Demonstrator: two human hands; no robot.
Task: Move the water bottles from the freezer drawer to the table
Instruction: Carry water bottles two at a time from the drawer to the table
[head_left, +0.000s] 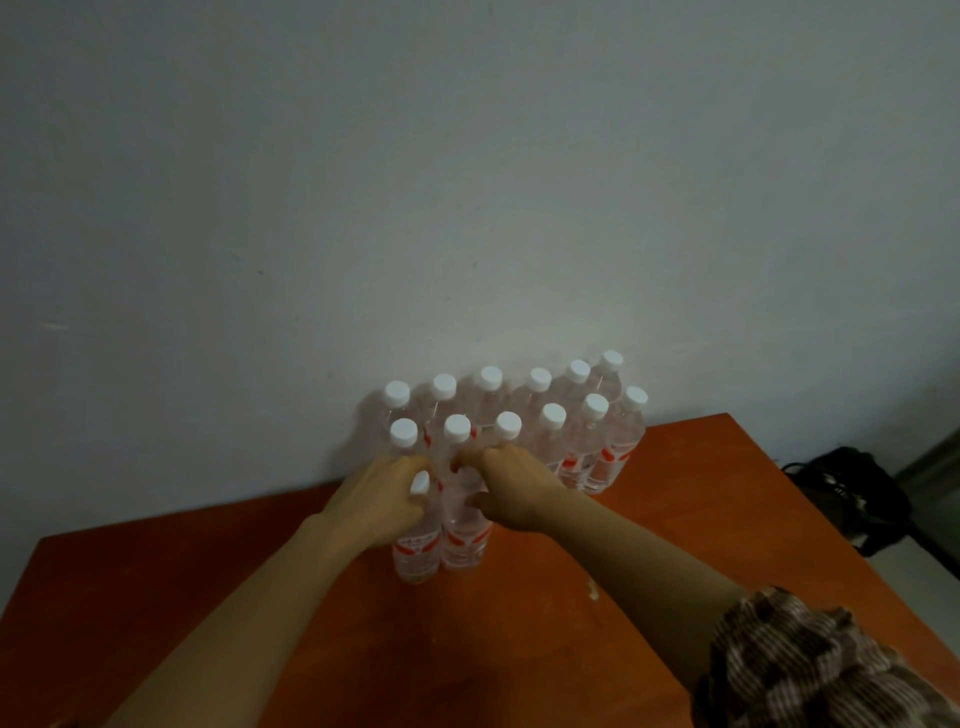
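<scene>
- While both hands are down at the table (675, 519), I read this as the set-down of two more bottles, which starts a third row on the near side of the pack.
- My left hand (384, 501) has its fingers curled round the upper part of the left bottle (413, 558), and a white cap shows between the fingers.
- My right hand (514, 488) is clamped round the shoulder of the right bottle (466, 543). I cannot make out its cap clearly.
- Both held bottles are upright and touch side by side. Their bases look to be on the tabletop, though I cannot be sure they bear full weight.
- Just beyond them stand the two rows of bottles (552, 415), six caps each, with the far row against the wall (467, 182).
- The freezer drawer is out of view, so I cannot tell how many bottles remain.
- To finish well, I would feel each base sit flat before loosening either grip.
- I would then open the fingers sideways and lift the hands straight up and back toward the near edge, so no knuckle brushes the caps of the middle row.
- Releasing one hand at a time seems safer, since cold bottles may be slick and a tipped one could knock down the whole pack.
- A black bag (852, 499) lies on the floor to the right, well apart from the table.
</scene>
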